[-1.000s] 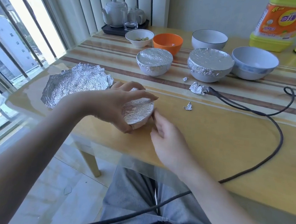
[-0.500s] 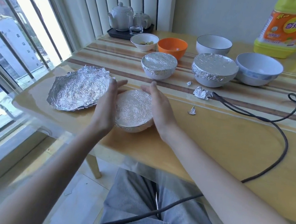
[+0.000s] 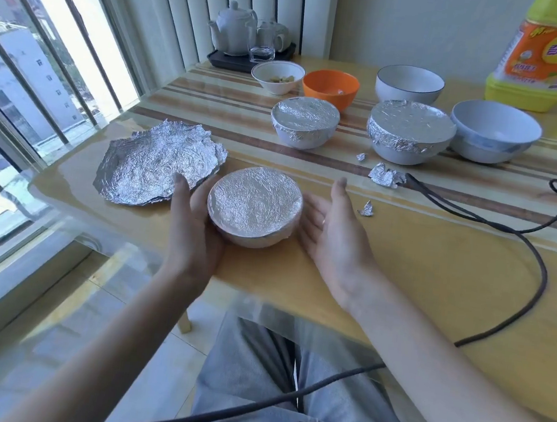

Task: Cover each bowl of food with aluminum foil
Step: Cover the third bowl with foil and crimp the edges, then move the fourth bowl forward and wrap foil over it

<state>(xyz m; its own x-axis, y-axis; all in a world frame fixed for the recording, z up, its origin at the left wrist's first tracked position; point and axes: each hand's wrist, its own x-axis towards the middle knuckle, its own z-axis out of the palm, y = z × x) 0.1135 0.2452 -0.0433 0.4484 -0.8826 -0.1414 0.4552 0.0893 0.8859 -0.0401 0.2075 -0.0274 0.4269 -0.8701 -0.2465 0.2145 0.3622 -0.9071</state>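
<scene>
A small bowl [image 3: 253, 204] wrapped over its top in aluminum foil stands near the table's front edge. My left hand [image 3: 193, 222] lies with straight fingers against the bowl's left side. My right hand [image 3: 334, 227] is open, palm facing the bowl's right side; whether it touches the bowl is unclear. A crumpled foil sheet [image 3: 158, 164] lies to the bowl's left. Further back stand two foil-covered bowls [image 3: 303, 120] [image 3: 411, 128]. Uncovered are a small white bowl with food [image 3: 277, 76], an orange bowl [image 3: 329, 87], a dark-rimmed white bowl [image 3: 409, 83] and a pale bowl [image 3: 495, 130].
A black cable [image 3: 515, 232] loops across the table's right half and down over my lap. Foil scraps [image 3: 385, 175] [image 3: 367, 209] lie right of the near bowl. A teapot tray [image 3: 244, 35] and a yellow bottle [image 3: 547, 57] stand at the back. Window bars are at left.
The near bowl, held tilted in my left hand a second ago, now stands upright on the table. Both hands flattened along its sides, and my right hand has eased slightly outward.
</scene>
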